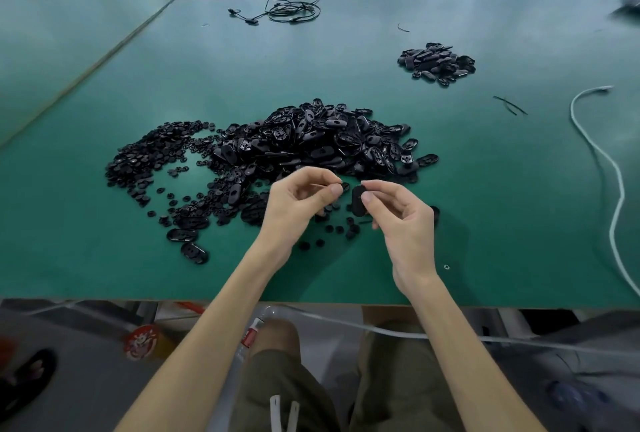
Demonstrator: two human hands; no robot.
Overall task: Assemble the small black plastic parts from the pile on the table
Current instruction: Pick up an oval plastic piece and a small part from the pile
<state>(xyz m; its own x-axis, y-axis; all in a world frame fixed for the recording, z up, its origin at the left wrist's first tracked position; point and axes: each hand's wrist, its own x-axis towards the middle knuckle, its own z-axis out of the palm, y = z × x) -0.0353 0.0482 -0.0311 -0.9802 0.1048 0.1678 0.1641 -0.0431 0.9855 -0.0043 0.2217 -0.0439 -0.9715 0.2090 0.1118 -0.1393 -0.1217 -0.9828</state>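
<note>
**Round piece to shell: line up, then press**

At the left of the green worktop (pixel 485 241) lies a spread of small round pieces (pixel 149 154). It runs into the larger heap of oval shells (pixel 311 141) at the middle. Just in front of that heap, the left hand (pixel 298 203) is closed in a pinch, thumb and forefinger clamped on one round piece (pixel 345 187) held clear of the surface. Just beside it, the right hand (pixel 398 220) has thumb and fingers curled round a single oval shell (pixel 358 203), held with its long axis roughly upright. The two parts are near each other but do not appear to touch yet.

The step in hand looks to be seating the round piece in the shell. Which face of the shell is turned toward the left hand cannot be told, so that is the first thing to check. The round piece should then come in square rather than tilted, held by its rim so that no fingertip covers the seat. The right fingers should back the shell while the thumb presses. Parts this small could slip, so the work is best kept low over the worktop.

Farther right, toward the far side and well apart, sits a smaller heap (pixel 436 63), probably finished units. A white cable (pixel 606 168) trails along the right edge, out of the way.
</note>
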